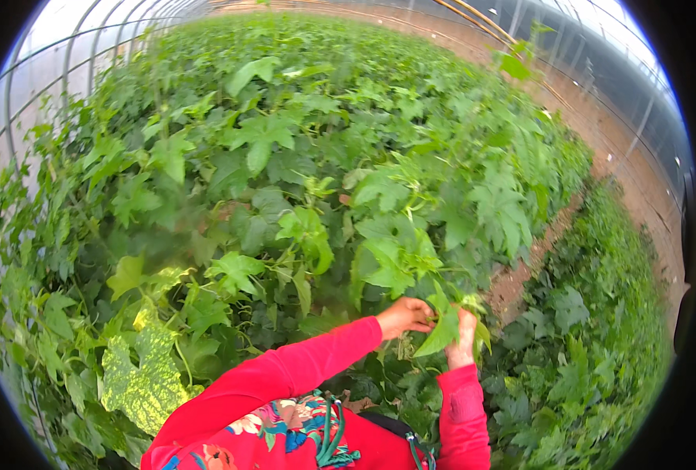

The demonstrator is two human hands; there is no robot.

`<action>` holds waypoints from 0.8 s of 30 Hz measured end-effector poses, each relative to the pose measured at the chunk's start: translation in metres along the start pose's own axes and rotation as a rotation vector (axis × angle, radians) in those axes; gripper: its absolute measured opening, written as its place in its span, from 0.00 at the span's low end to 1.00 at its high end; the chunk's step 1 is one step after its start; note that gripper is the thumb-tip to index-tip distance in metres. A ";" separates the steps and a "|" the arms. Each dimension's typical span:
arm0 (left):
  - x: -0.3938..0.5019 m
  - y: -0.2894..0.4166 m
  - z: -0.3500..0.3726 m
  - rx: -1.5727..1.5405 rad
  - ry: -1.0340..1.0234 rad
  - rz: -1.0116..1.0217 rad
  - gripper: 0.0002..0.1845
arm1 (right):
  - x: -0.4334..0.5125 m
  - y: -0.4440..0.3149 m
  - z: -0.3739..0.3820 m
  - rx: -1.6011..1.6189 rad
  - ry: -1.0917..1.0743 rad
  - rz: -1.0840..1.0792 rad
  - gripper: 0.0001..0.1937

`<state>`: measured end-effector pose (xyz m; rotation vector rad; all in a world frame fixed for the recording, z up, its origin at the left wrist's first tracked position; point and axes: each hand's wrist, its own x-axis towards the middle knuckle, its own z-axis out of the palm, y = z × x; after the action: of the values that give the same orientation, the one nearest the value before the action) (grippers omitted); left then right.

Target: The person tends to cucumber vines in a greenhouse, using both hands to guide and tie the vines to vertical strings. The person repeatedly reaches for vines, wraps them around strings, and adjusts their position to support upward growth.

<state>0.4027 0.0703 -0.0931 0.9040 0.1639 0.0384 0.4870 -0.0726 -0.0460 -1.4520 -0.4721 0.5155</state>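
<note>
In the lower right of the head view, both hands are close together over a leafy gourd vine. My right hand (465, 341) grips a young vine shoot (440, 333), whose bright green pointed leaf covers part of the fingers. Just to the left is my left hand (406, 318), its fingers bent in and their tips at the edge of that shoot. Whatever lies between the left fingertips is too small to make out. Paler lobed leaves (392, 267) and growing tips stand right above the hands.
Dense vines (324, 117) fill the bed ahead. A yellow-mottled leaf (145, 370) hangs at lower left. A bare soil path (515, 288) separates another vine row (583, 352) on the right. Greenhouse hoops (66, 70) curve along the left, and poles (477, 20) slant across upper right.
</note>
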 end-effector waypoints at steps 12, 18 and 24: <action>0.012 0.014 -0.012 -0.206 -0.153 -0.060 0.03 | 0.028 0.010 -0.023 -0.017 -0.230 0.026 0.06; 0.021 0.018 -0.005 -0.111 -0.188 -0.095 0.03 | 0.028 0.015 -0.025 -0.104 -0.107 0.046 0.14; 0.026 0.025 0.001 -0.061 -0.152 -0.039 0.08 | 0.027 0.012 -0.033 0.348 -0.132 0.225 0.17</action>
<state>0.4290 0.0877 -0.0765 0.8389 0.0389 -0.0608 0.5277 -0.0830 -0.0605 -1.1451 -0.3048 0.8343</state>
